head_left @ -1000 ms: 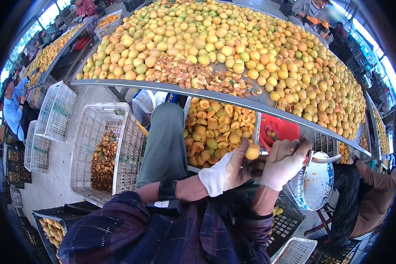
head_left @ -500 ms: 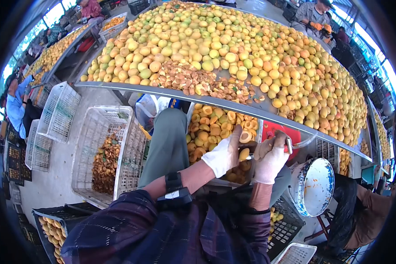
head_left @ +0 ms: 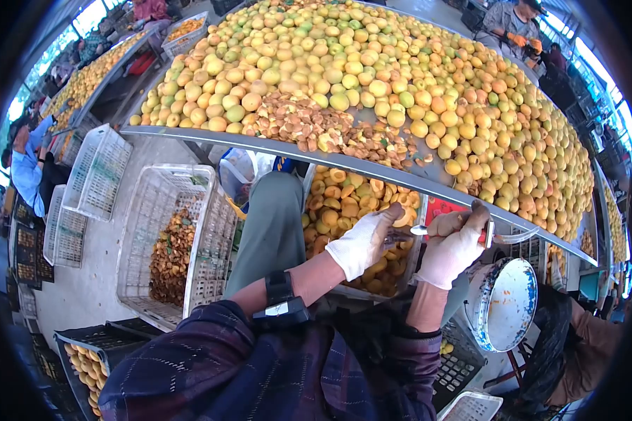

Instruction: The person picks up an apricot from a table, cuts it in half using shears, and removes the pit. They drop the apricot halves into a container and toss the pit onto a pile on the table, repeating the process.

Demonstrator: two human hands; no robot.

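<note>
My left hand (head_left: 365,242), in a white glove with darkened bare fingertips, hovers over a crate (head_left: 419,242) of halved apricots (head_left: 344,200). Its thumb and fingers are apart, and I see no fruit between them. My right hand (head_left: 453,249), gloved the same way, is closed around a tool with a small shiny spoon-like tip (head_left: 419,229) pointing at my left fingers. A curved metal piece (head_left: 516,238) sticks out from the other side of that fist. Just beyond both hands runs the metal edge of a table (head_left: 330,160) heaped with whole apricots (head_left: 316,63).
Brown pits (head_left: 309,123) lie piled near the table edge. A white crate (head_left: 137,238) with pits stands left of my knee. At right are a paint-flecked bucket (head_left: 509,305) and a seated person's leg (head_left: 548,351). Another person (head_left: 509,28) in orange gloves works across the table.
The apricot piece between my hands has left my grip. My right hand has moved right and slightly up with the tool, baring its tip; my left fingers have spread over the crate.
</note>
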